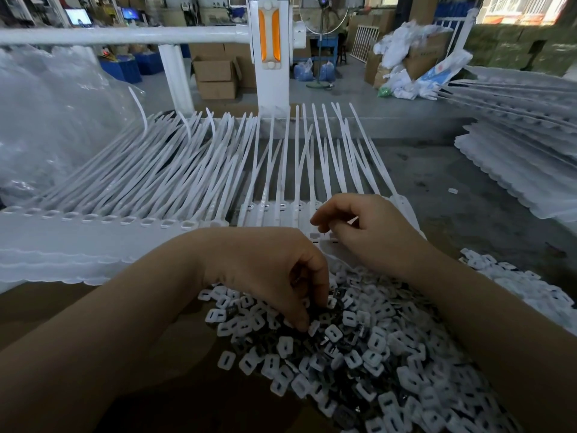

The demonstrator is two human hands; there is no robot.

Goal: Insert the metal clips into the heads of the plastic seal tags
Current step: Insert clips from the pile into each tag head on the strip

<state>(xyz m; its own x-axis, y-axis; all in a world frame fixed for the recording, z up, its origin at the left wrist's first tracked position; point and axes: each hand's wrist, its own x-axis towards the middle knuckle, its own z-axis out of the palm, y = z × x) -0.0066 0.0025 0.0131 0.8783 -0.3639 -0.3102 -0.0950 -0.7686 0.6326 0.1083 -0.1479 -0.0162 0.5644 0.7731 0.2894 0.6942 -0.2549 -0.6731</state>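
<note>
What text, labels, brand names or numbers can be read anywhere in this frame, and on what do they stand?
No text is readable.
Two monitors at the far left: content is lit but too small and blurred to read.
Blue and white sack: printed marks are too blurred to read.
Cardboard boxes: no legible print.
Seal tags and clips: no markings visible.

Just two bare forearms here, no sleeves showing anywhere in the shot. Left hand (274, 273) and right hand (365, 226) both go gloveless, no watch or bracelet-type stuff on the wrists, fingernails trimmed short.
</note>
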